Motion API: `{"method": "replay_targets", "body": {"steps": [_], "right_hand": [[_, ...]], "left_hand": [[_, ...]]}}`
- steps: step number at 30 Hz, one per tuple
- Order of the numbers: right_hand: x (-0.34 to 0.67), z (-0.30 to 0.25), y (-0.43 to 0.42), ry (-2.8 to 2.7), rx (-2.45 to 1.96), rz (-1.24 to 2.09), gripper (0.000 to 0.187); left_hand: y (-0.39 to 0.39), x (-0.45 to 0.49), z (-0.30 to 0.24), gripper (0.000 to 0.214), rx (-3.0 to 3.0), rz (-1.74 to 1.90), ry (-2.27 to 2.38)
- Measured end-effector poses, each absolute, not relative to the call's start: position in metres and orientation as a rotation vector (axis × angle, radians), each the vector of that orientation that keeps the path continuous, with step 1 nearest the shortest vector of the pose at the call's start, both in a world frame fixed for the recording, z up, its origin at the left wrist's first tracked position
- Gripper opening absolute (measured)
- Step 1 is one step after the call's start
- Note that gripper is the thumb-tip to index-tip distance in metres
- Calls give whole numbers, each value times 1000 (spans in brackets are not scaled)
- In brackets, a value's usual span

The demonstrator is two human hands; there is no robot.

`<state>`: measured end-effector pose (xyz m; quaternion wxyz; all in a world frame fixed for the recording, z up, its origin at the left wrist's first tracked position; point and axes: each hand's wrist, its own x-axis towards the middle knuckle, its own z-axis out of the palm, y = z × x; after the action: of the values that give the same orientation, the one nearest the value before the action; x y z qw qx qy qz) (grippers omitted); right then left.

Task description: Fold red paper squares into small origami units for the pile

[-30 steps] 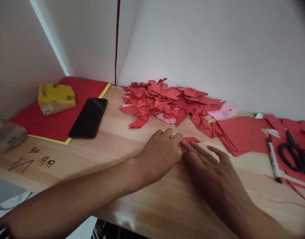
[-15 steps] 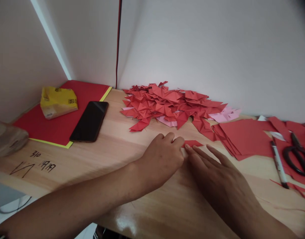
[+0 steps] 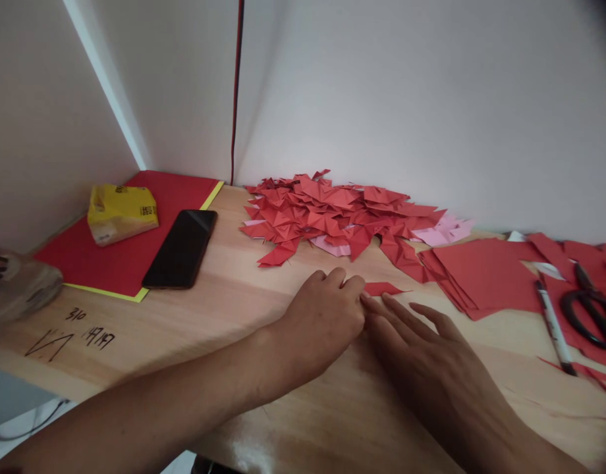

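A narrow folded piece of red paper (image 3: 383,288) lies on the table, its pointed end showing to the right. My left hand (image 3: 327,319) is closed at the left end of this paper, fingers curled, and covers the rest of it. My right hand (image 3: 426,355) lies with its fingers stretched out over the table, the fingertips touching the paper's near edge beside my left fingers. Behind both hands spreads a heap of folded red paper pieces (image 3: 327,210), with some pink ones among them.
Red paper sheets (image 3: 485,273) are stacked right of the heap. Black-handled scissors (image 3: 592,316) and a white marker (image 3: 554,329) lie at the far right. On the left are a black phone (image 3: 182,250), a yellow packet (image 3: 122,214) on a red sheet (image 3: 169,187), and a wrapped bundle (image 3: 21,283).
My right fingertips have slid slightly left and nearer along the paper, so more of its red point shows. My left hand keeps almost the same place. The view has shifted a little.
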<state>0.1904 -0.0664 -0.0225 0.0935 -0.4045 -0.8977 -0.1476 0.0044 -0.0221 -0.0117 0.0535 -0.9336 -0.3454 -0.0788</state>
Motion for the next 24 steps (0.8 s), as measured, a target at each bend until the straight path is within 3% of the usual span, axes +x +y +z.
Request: {"method": "replay_targets", "body": {"steps": [24], "right_hand": [[195, -17, -61, -2656, -1165, -479, 34]], "left_hand": [[-30, 5, -7, 7, -2747, -175, -1088]]}}
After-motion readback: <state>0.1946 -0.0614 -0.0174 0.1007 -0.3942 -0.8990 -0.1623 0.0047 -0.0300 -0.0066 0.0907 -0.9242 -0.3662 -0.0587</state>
